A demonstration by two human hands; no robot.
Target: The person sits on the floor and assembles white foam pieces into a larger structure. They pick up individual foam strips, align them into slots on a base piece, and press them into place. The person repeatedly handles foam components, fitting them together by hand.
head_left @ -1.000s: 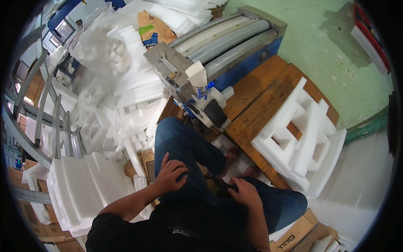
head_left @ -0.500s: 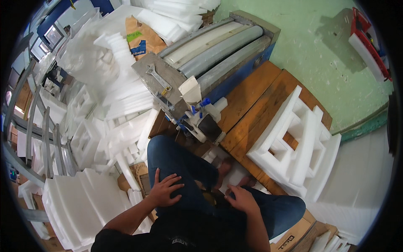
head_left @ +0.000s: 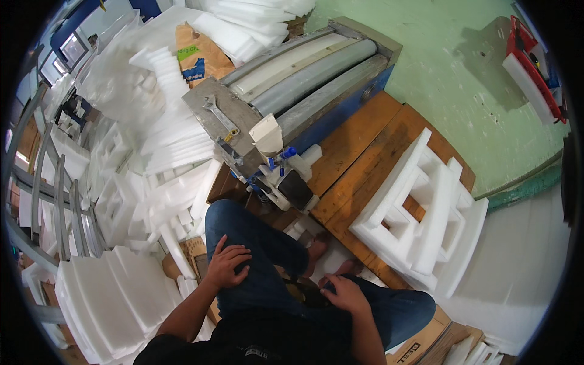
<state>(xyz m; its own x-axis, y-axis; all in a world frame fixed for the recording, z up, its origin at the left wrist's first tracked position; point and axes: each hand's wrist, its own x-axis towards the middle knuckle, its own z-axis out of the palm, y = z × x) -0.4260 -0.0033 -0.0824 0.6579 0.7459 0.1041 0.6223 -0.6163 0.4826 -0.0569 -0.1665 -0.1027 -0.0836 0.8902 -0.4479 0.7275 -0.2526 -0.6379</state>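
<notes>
My left hand (head_left: pixel 229 266) lies on my left thigh in blue jeans (head_left: pixel 246 228), its fingers spread and nothing in it. On the inner side of my other thigh rests my right hand (head_left: pixel 347 293), palm down, thumb and fingers apart, with no object visible in it. Ahead of my knees stands a roller machine (head_left: pixel 313 76) with long grey rollers. A tape gun-like tool with blue parts (head_left: pixel 286 176) sits at the machine's near end. To my right, a white foam frame with square openings (head_left: pixel 420 213) lies on a brown wooden table (head_left: pixel 359 167).
A wrench (head_left: pixel 220 115) lies on the machine's end plate. White foam sheets and offcuts (head_left: pixel 176 121) pile up on the left, beside a brown paper bag (head_left: pixel 204 55). Stacked foam blocks (head_left: pixel 115 298) stand near my left arm. A red bin (head_left: pixel 529 67) hangs on the green wall.
The view has shifted slightly, so the surroundings sit a little further left. Both hands stay on my thighs; the fingers have barely moved.
</notes>
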